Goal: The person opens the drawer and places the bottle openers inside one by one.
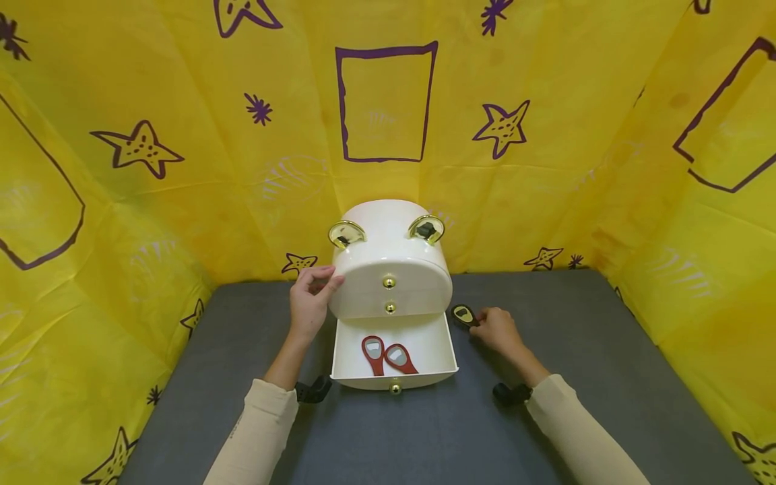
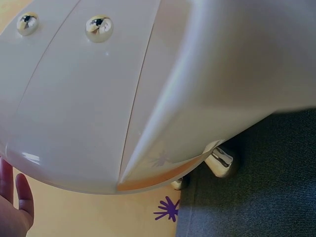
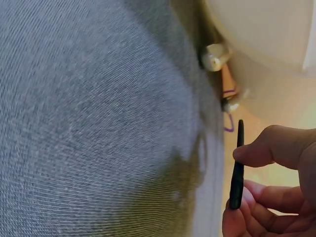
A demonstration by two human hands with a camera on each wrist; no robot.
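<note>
A white rounded drawer cabinet (image 1: 391, 289) stands at the middle of the table, its bottom drawer (image 1: 439, 347) pulled out. Two red hand mirrors (image 1: 373, 353) (image 1: 400, 358) lie in that drawer. My left hand (image 1: 309, 303) is at the cabinet's left side, fingertips right at its edge; in the left wrist view, the fingers (image 2: 24, 197) look fairly straight. To the right of the cabinet, my right hand (image 1: 498, 330) pinches a small black hand mirror (image 1: 463, 315) by its handle. Seen edge-on in the right wrist view, the black mirror (image 3: 237, 173) sits between thumb and fingers.
Gold round knobs (image 1: 389, 282) mark the drawer fronts, and two gold-rimmed ear shapes (image 1: 347, 234) (image 1: 427, 229) stick up on top. Shiny short feet (image 2: 219, 162) hold the cabinet off the dark grey table (image 1: 388, 438). Yellow patterned cloth (image 1: 206, 101) encloses the back and sides.
</note>
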